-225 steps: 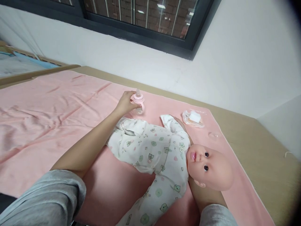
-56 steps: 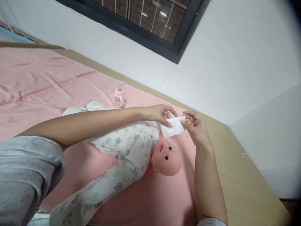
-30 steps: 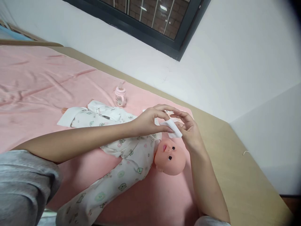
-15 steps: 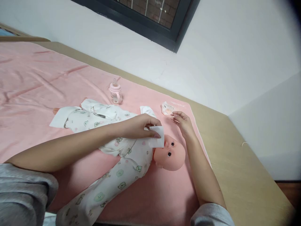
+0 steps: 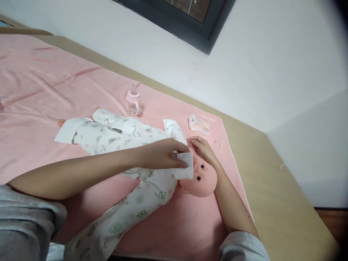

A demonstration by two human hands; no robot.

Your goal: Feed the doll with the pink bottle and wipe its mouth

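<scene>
A baby doll (image 5: pixel 208 185) in a white patterned outfit lies on its back, head to the right. My left hand (image 5: pixel 176 154) is closed on a white wipe (image 5: pixel 187 174), pinched between thumb and fingers and held over the doll's mouth and chin. On the far side of the doll's head, my right hand (image 5: pixel 201 146) is open, its fingers stretched toward the doll's shoulder with nothing visible in them. The wipe and the left hand hide the lower face and neck. I cannot tell whether the right fingers touch the doll.
Beyond the doll's legs a pink baby bottle (image 5: pixel 134 103) stands upright. A small crinkled packet (image 5: pixel 199 124) lies past my right hand, near a small clear object (image 5: pixel 218 144). The pink blanket (image 5: pixel 35 83) covers much of the wooden surface (image 5: pixel 274 188), which meets a white wall.
My right hand has moved away from the packet, toward the doll's shoulder and head. My left hand keeps the wipe by the doll's mouth. The view has shifted slightly.
</scene>
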